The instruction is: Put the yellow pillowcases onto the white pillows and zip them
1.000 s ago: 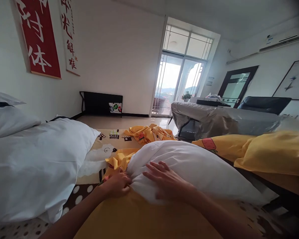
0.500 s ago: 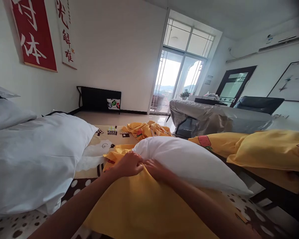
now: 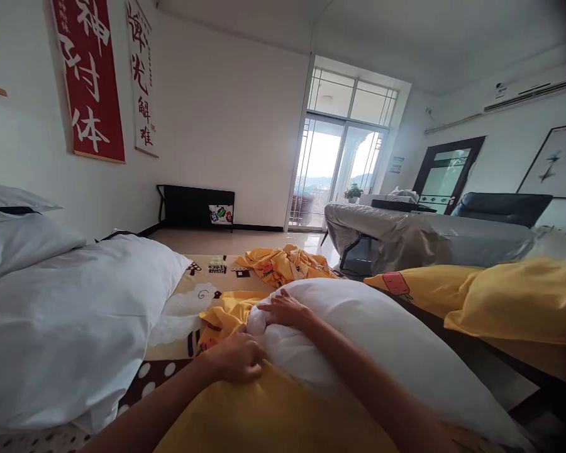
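Observation:
A white pillow (image 3: 382, 333) lies across the bed in front of me, its near end inside a yellow pillowcase (image 3: 273, 415). My left hand (image 3: 236, 357) is closed on the yellow pillowcase's edge at the pillow's left corner. My right hand (image 3: 283, 309) lies on top of the pillow's left end, fingers curled and pressing into the white fabric. More yellow fabric (image 3: 224, 314) bunches just beyond my hands.
A large white pillow (image 3: 70, 321) fills the left side of the bed. A crumpled yellow cloth (image 3: 285, 264) lies farther off on the patterned sheet (image 3: 202, 283). Yellow pillows (image 3: 514, 296) sit at the right. A covered table (image 3: 415, 233) and glass doors (image 3: 334, 170) stand beyond.
My left hand has drawn back toward me with the pillowcase edge. My right hand has slid forward onto the pillow's end. More white pillow shows than half a second ago.

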Demonstrator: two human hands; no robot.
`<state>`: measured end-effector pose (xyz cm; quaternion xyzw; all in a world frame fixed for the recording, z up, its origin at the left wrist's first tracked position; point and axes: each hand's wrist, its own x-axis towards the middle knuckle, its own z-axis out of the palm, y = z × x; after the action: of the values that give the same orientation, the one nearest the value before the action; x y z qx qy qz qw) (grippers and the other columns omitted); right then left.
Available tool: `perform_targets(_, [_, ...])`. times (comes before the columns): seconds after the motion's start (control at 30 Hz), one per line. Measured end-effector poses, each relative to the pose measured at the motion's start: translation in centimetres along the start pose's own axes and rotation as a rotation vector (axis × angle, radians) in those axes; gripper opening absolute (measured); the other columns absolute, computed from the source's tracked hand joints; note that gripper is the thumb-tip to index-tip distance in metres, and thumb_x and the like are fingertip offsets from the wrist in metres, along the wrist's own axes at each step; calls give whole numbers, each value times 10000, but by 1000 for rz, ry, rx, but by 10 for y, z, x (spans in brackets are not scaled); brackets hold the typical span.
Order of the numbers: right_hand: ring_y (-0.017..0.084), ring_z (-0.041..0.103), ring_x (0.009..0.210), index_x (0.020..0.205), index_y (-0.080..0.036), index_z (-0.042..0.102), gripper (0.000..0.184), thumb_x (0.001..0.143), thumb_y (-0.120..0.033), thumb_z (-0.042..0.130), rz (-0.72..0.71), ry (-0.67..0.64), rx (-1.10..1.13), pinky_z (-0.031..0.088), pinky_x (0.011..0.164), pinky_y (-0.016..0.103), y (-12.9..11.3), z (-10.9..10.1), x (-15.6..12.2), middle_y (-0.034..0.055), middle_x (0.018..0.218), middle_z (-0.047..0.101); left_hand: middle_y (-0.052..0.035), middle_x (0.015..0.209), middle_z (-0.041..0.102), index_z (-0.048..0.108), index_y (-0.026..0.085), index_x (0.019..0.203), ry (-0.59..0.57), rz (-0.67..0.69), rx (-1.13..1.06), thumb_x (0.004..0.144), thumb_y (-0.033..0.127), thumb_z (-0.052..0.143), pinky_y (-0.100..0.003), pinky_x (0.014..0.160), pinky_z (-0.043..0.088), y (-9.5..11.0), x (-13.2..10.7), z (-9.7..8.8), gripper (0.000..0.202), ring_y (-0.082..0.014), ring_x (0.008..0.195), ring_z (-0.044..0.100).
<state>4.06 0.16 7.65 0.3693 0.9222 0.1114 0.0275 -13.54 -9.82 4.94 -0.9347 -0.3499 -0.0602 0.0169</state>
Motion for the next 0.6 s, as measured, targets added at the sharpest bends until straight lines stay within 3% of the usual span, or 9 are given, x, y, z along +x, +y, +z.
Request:
perform_targets(0.1, [226, 643, 921, 1269, -294, 561, 407, 876, -399, 553, -25, -2, -57, 412, 905, 394, -9, 16, -9, 83, 929, 703, -33, 682, 689, 629, 179, 618, 73, -16, 114, 771, 215, 500, -354, 843, 366, -25, 9, -6, 204, -165, 669, 610])
perform_targets(0.23, [210, 655, 844, 1016, -222, 679, 230, 914, -285, 482, -31, -14, -115, 455, 773, 305, -25, 12, -27, 86, 859, 700, -66, 647, 681, 623, 166, 569, 92, 6, 190, 770, 211, 499, -417, 911, 321, -47, 37, -6, 240, -181, 639, 595])
perform_targets(0.4, [217, 649, 865, 890, -177, 679, 242, 922, -255, 453, -47, 1, -152, 466, 729, 289, -43, 8, -30, 93, 893, 691, -54, 610, 671, 605, 181, 530, 125, 81, 230, 749, 270, 559, -439, 995, 246, -53, 52, -9, 241, -200, 680, 598])
perform_targets(0.5, [184, 651, 780, 934, -196, 672, 211, 903, -239, 468, -100, 52, -137, 462, 647, 254, -48, 16, -21, 72, 875, 693, -53, 596, 661, 617, 175, 540, 165, 61, 223, 777, 252, 519, -441, 957, 268, -53, 47, -15, 267, -193, 677, 591])
perform_targets(0.6, [154, 636, 706, 852, -175, 685, 194, 868, -194, 493, -134, 139, -110, 440, 581, 221, -52, 28, -13, 69, 819, 692, -54, 582, 652, 642, 173, 561, 193, 49, 227, 790, 230, 489, -443, 941, 275, -46, 47, -20, 281, -188, 697, 582])
